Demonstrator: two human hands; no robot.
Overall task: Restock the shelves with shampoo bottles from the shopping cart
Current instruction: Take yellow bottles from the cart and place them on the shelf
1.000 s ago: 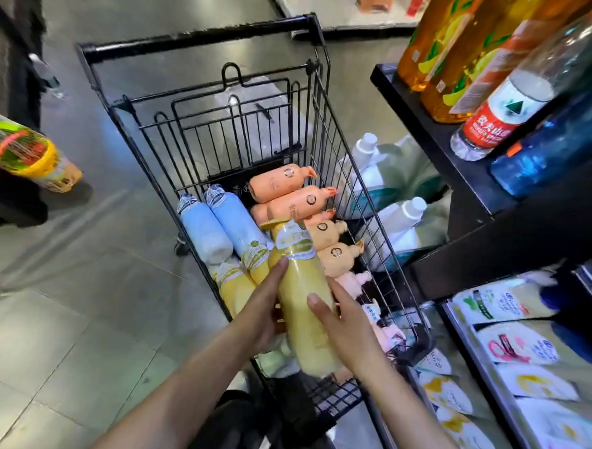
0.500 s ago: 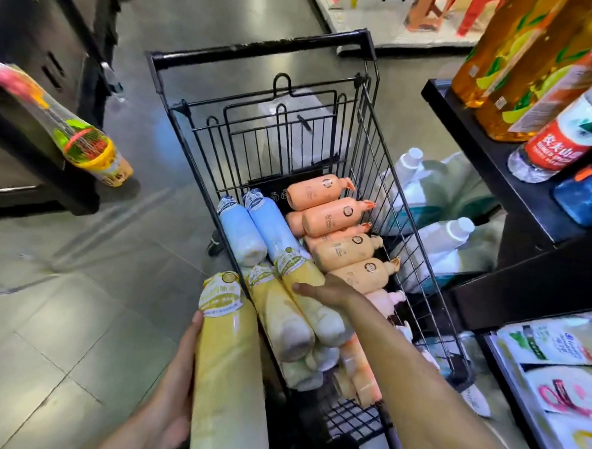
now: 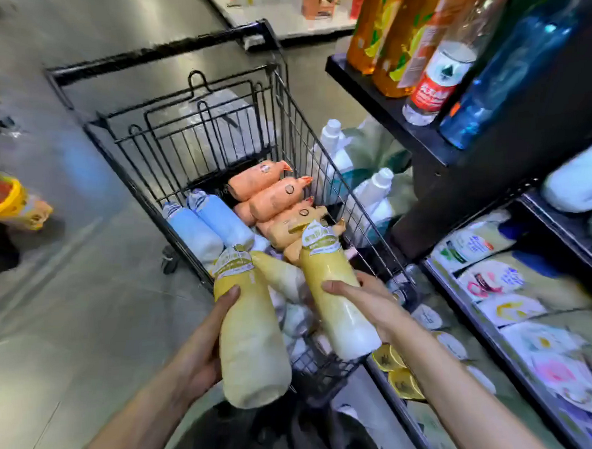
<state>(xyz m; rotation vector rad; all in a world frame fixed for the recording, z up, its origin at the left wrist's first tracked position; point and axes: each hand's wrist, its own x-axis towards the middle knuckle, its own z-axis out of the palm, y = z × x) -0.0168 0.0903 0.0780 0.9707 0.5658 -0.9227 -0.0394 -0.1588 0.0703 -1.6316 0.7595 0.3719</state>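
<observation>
Drink bottles (image 3: 430, 49) above sachets (image 3: 490, 279).

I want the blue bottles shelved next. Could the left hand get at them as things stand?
Probably not yet: the left hand already grips a yellow bottle. The blue bottles lie uncovered in the cart.

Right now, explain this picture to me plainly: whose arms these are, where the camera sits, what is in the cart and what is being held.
There is no machine here. The arms belong to a person wearing a wide-angle camera on the head, so you look down along them. The left hand grips one yellow shampoo bottle; the right hand grips a second yellow bottle over the black wire shopping cart. In the cart lie peach-coloured bottles, pale blue bottles and another yellow bottle between the two held ones. To the right stand dark shelves with drink bottles above and flat pouches lower down.
</observation>
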